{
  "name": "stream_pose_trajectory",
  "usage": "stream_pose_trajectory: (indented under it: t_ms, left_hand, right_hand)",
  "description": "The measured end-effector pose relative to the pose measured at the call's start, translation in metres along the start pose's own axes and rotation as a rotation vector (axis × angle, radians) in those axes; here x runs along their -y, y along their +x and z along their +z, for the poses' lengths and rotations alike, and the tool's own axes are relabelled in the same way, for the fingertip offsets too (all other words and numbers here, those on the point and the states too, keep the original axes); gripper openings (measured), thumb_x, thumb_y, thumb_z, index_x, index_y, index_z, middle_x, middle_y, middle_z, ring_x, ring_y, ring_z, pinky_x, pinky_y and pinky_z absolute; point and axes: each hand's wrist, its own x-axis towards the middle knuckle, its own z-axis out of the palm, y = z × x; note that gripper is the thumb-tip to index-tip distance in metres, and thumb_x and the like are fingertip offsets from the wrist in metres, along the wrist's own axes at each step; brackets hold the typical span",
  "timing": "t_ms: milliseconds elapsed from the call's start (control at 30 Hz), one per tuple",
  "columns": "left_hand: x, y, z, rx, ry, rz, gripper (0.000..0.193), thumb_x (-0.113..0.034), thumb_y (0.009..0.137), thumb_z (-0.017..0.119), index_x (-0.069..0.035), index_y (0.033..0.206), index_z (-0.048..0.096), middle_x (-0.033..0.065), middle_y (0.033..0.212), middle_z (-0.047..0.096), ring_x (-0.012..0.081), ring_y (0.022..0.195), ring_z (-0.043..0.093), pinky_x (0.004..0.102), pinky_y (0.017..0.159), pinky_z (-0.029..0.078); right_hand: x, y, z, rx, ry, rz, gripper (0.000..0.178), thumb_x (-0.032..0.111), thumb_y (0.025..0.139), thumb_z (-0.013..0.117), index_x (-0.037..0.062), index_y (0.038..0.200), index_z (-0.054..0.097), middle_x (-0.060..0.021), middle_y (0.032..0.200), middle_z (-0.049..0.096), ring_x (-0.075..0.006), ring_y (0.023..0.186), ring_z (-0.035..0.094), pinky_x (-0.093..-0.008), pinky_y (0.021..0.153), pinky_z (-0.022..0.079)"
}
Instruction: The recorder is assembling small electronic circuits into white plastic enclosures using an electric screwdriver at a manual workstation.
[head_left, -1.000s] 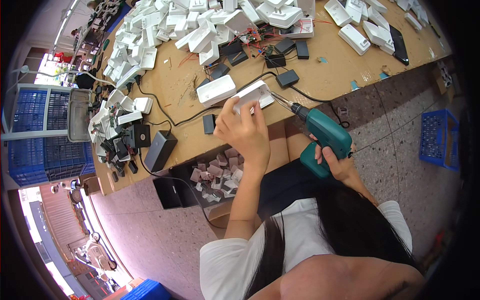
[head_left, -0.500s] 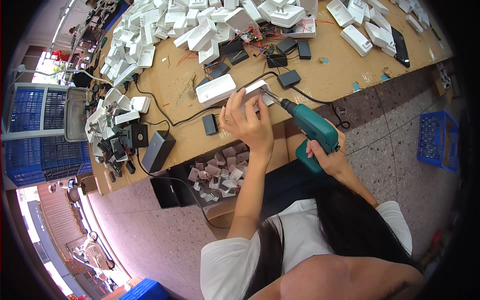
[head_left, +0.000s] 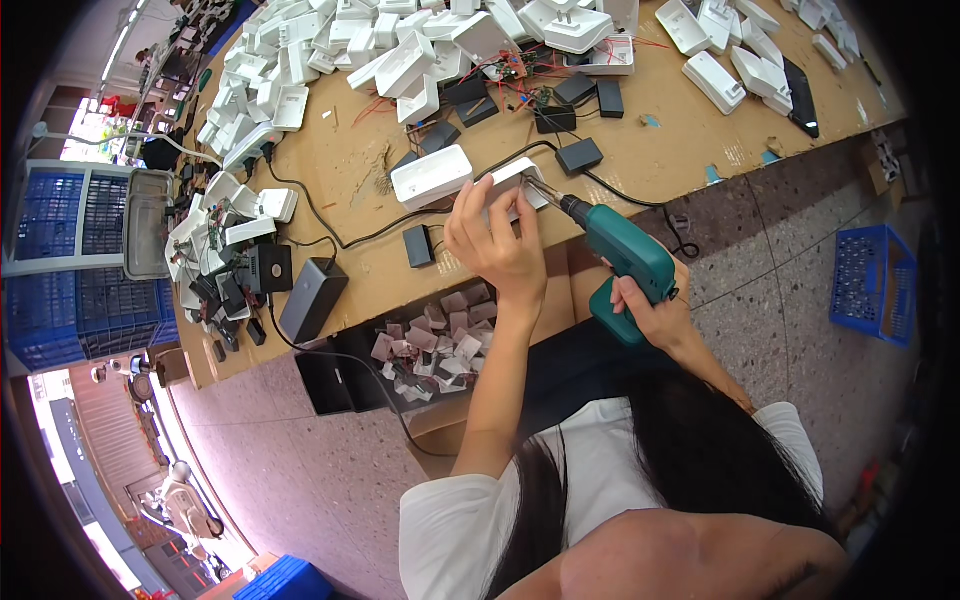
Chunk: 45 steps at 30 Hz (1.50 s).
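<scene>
My right hand [head_left: 655, 305] is wrapped round the grip of a green pistol-shaped electric screwdriver [head_left: 630, 250]. Its metal shaft slants up and left, with the tip inside a white plastic case [head_left: 535, 193]. At the case's left side, my left hand [head_left: 495, 235] curls its fingers over it and holds it on the table edge; those fingers hide much of the case. What the tip touches inside is too small to make out. Just left lies a second, open white case [head_left: 432, 178]. A small black box [head_left: 418, 246] rests below it, near the left hand.
White cases [head_left: 400, 65] are heaped across the back of the cardboard-covered table [head_left: 335, 160]. Black boxes [head_left: 578, 156], circuit boards and red wires lie before them. A black adapter [head_left: 314, 298] with cables sits left. Below, a black bin [head_left: 330, 385] holds small pieces; a blue crate [head_left: 873, 285] stands right.
Both hands, the screwdriver and the white case hold nearly the same positions. The view has shifted very slightly.
</scene>
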Motion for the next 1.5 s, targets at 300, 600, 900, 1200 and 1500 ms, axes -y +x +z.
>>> stream_pose_trajectory:
  t_ms: [300,600,900,1200,1500]
  left_hand:
    - [0.008,-0.003,-0.007,0.001,-0.012,-0.004,0.011,-0.007,0.083,0.08,-0.009,0.09,0.072,0.0045,0.124,0.066,0.0289,0.123,0.061,0.0458,0.102,0.043]
    - [0.019,-0.005,-0.018,0.001,-0.039,-0.017,0.011,-0.007,0.08,0.082,-0.008,0.086,0.073,0.0032,0.123,0.066,0.0288,0.122,0.06,0.0444,0.1,0.045]
    - [0.026,-0.007,-0.024,0.004,-0.053,-0.016,0.01,-0.006,0.08,0.081,-0.008,0.086,0.073,0.0031,0.123,0.066,0.0288,0.121,0.06,0.0442,0.1,0.045]
    - [0.024,-0.018,-0.024,0.014,-0.066,-0.014,0.01,-0.006,0.079,0.081,-0.007,0.086,0.074,0.0032,0.123,0.066,0.0294,0.121,0.06,0.0444,0.101,0.045]
    - [-0.002,-0.043,-0.028,0.002,-0.052,0.003,0.009,-0.005,0.08,0.08,-0.006,0.086,0.074,0.0042,0.124,0.065,0.0301,0.123,0.06,0.0452,0.101,0.045]
  right_hand:
    - [0.008,-0.007,0.009,0.021,-0.223,-0.081,0.029,0.004,0.088,0.077,-0.005,0.112,0.065,-0.0173,0.099,0.066,-0.0301,0.085,0.068,-0.0354,0.075,0.055]
    - [0.024,-0.013,0.026,0.057,-0.355,-0.14,0.025,0.006,0.087,0.078,-0.0028,0.107,0.065,-0.0139,0.093,0.063,-0.0295,0.08,0.064,-0.0356,0.071,0.052]
    - [0.016,-0.021,0.039,-0.001,-0.259,-0.101,0.021,0.006,0.087,0.078,-0.0022,0.102,0.065,-0.0117,0.086,0.058,-0.0263,0.073,0.059,-0.0351,0.066,0.048]
    - [0.007,-0.033,0.038,-0.038,-0.188,-0.008,0.017,0.006,0.089,0.076,-0.0017,0.099,0.064,-0.0107,0.084,0.057,-0.0226,0.07,0.059,-0.033,0.064,0.048]
    - [-0.005,-0.058,0.015,-0.059,-0.047,0.014,0.02,0.007,0.092,0.075,-0.0048,0.104,0.064,-0.0102,0.088,0.06,-0.0166,0.066,0.063,-0.0299,0.057,0.051]
